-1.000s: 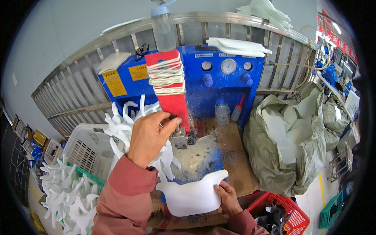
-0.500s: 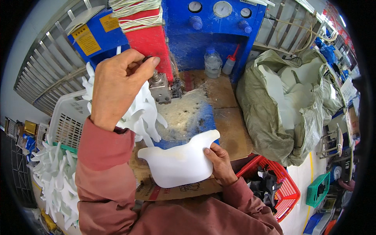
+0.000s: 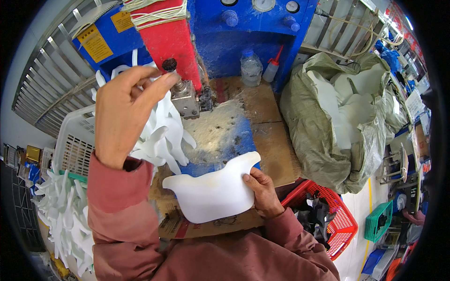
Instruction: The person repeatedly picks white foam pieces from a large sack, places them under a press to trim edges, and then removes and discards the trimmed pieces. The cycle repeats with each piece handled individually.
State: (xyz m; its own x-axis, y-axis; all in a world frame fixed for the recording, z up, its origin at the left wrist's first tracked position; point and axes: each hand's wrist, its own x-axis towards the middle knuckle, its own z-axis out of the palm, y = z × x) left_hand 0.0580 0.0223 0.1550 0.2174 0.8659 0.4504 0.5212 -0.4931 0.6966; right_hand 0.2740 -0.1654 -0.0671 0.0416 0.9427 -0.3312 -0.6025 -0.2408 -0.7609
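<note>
My right hand (image 3: 263, 191) pinches the right side of a white, curved moulded foam sheet (image 3: 213, 194) with two flared upper corners. The sheet is held tilted above the cardboard at the front of the work surface. At a red machine arm (image 3: 171, 47), my left hand (image 3: 129, 110) is raised with thumb and forefinger apart, beside a black knob (image 3: 169, 64). Below the knob is a metal block (image 3: 185, 99). Whether a fingertip still touches the knob's stem cannot be told.
White cut pieces (image 3: 161, 136) pile up left of the block, more (image 3: 65, 220) by a white basket (image 3: 77, 145). A green woven sack (image 3: 309, 126) of white sheets stands right, above a red basket (image 3: 344, 225). A bottle (image 3: 251, 69) stands behind the pale dust (image 3: 211, 133).
My left hand has come off the top of the black knob, which now shows, and its fingers have loosened. The right hand keeps its hold on the white foam sheet. The view has shifted slightly.
</note>
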